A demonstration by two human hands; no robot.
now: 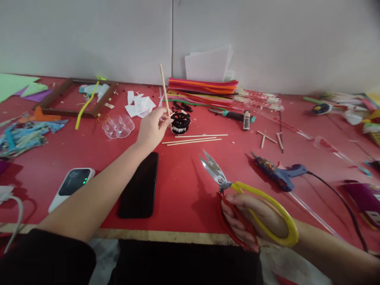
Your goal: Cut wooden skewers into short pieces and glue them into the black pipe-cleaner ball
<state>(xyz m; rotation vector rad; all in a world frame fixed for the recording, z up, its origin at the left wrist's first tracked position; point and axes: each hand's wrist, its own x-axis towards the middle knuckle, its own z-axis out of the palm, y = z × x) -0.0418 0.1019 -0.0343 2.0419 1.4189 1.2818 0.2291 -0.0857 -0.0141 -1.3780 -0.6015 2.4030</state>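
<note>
The stick (164, 87) is up near the middle of the surface (184, 209), leaning a bit left at the top. Left hand (152, 126) has it near the low end, grip pinching it between thumb and fingers, right beside the black wheel (180, 122); can't tell if stick and wheel touch. That arm reaches diagonally from the lower left, across the phone (142, 186). Right hand (264, 213) comes in from the lower right, grip wrapped in the handles of the scissors (220, 180), blades slightly parted and aimed up-left. Three loose sticks (194, 139) lie between blades and wheel. Decent open red between phone and scissors. Glue gun (276, 172) sits just right of the scissors, wooden front edge (184, 236) close below, wall (118, 39) behind.
</note>
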